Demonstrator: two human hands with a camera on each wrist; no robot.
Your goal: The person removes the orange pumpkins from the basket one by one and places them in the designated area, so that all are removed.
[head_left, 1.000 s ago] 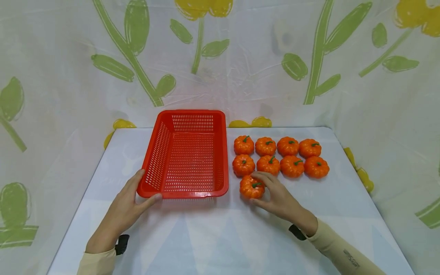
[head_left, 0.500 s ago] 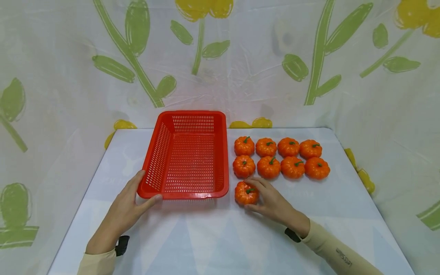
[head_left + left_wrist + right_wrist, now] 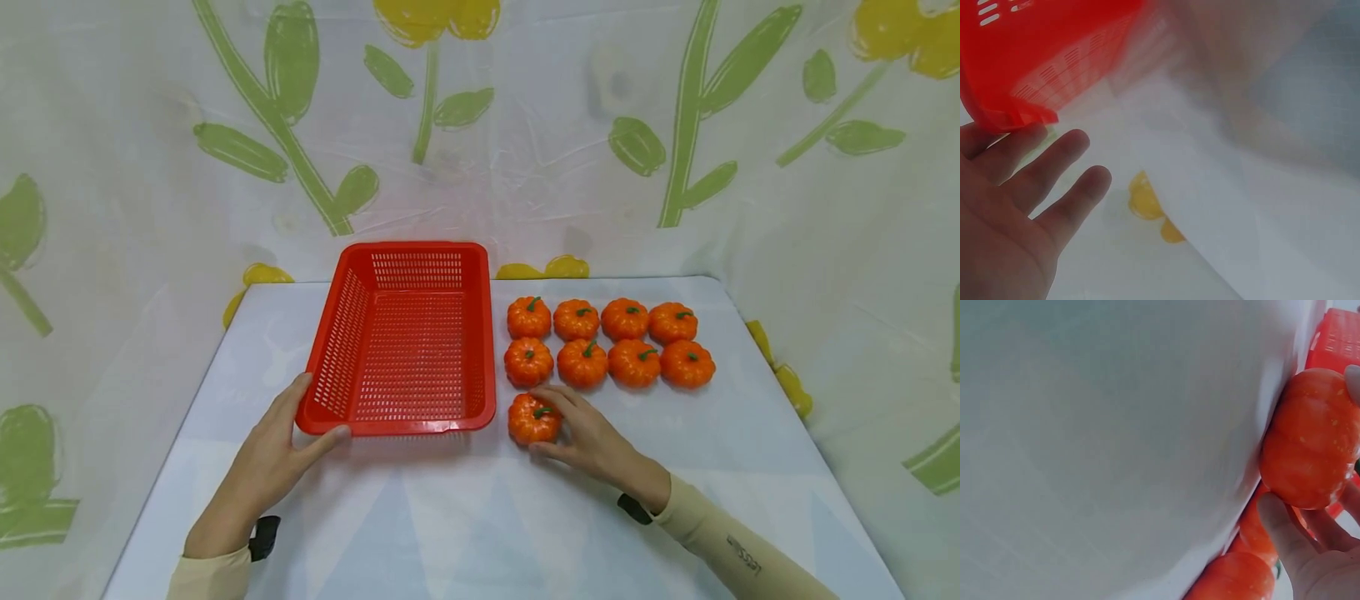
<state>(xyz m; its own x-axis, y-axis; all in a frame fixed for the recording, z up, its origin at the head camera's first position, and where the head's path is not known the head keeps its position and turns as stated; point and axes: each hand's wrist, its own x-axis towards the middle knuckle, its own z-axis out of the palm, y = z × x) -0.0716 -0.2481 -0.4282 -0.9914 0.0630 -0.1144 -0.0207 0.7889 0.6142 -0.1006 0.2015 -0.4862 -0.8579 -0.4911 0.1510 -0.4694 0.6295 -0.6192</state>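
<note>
A small orange toy pumpkin (image 3: 534, 419) with a green stem sits in front of two rows of pumpkins, to the right of the red basket (image 3: 480, 417). My right hand (image 3: 592, 437) holds it from its right side, thumb at the near side and fingers at the far side. In the right wrist view the held pumpkin (image 3: 1313, 440) shows between thumb and fingertips. My left hand (image 3: 273, 458) rests at the basket's near left corner, thumb along the front rim. Seen from the left wrist, its fingers (image 3: 1054, 162) are extended and spread, some touching the red rim (image 3: 1029, 115).
Behind the held pumpkin, several more pumpkins (image 3: 582, 364) stand in two rows on the pale table (image 3: 480, 517). The slotted basket holds nothing. A white curtain (image 3: 555, 183) with printed flowers hangs behind the table and at both sides.
The right hand has moved the pumpkin left and slightly nearer to me, away from the rows, then nearly stopped. The left hand has stayed at the basket corner.
</note>
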